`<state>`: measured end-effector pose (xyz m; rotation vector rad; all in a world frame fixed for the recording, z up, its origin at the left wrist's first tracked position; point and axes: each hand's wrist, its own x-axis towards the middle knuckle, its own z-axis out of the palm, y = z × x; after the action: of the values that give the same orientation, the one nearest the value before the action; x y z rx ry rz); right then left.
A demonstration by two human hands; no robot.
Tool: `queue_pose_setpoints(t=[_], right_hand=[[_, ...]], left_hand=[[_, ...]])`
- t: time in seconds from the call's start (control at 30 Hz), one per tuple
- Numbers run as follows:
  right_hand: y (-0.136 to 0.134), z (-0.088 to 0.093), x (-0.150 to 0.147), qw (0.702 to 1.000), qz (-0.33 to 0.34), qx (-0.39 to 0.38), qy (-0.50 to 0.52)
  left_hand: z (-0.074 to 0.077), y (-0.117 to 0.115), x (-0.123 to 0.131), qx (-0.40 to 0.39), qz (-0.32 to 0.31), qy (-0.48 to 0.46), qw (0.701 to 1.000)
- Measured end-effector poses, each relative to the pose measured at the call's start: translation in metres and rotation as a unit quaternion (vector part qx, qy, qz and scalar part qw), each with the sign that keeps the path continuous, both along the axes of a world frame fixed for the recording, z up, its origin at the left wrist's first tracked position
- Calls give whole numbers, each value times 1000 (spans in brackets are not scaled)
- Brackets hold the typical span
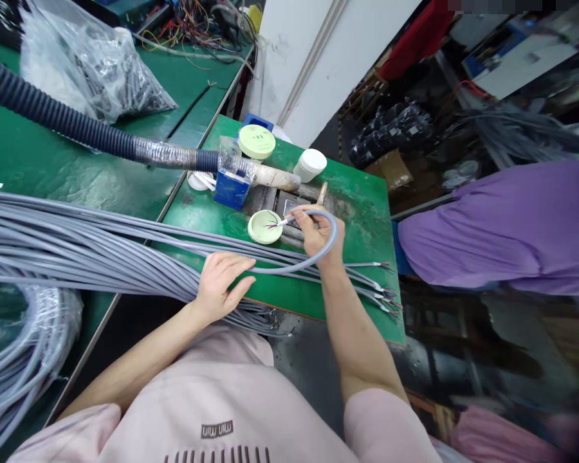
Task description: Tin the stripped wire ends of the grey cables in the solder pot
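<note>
My right hand [318, 235] pinches a grey cable [332, 241] close to its stripped end, and the cable curves in a loop around the hand. Its thin bare wires [273, 225] hang over a shallow pale green round dish [258, 231]. My left hand [224, 283] lies over a bundle of grey cables [174, 260], fingers stretched out and thumb apart, with the looped cable running beneath its fingertips. Several stripped cable ends [388, 302] lie at the right edge of the green table, to the right of my right forearm.
A ribbed hose [110, 145] with a pale nozzle rests by a blue block [231, 188]. Behind stand a white lidded jar [311, 164] and a pale green round lid [257, 141]. Coiled cables [38, 334] lie left. A person in purple [502, 225] is at right.
</note>
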<state>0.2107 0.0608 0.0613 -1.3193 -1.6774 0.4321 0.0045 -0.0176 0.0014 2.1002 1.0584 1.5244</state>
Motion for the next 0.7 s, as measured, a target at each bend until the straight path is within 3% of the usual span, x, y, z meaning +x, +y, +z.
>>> queue_pose_setpoints(t=[0.23, 0.7], right_hand=[[12, -5, -9, 998, 40, -36, -41], [22, -8, -12, 992, 61, -57, -93]], left_hand=[[-12, 1, -1, 22, 15, 7, 1000], [-13, 1, -2, 38, 4, 6, 999]])
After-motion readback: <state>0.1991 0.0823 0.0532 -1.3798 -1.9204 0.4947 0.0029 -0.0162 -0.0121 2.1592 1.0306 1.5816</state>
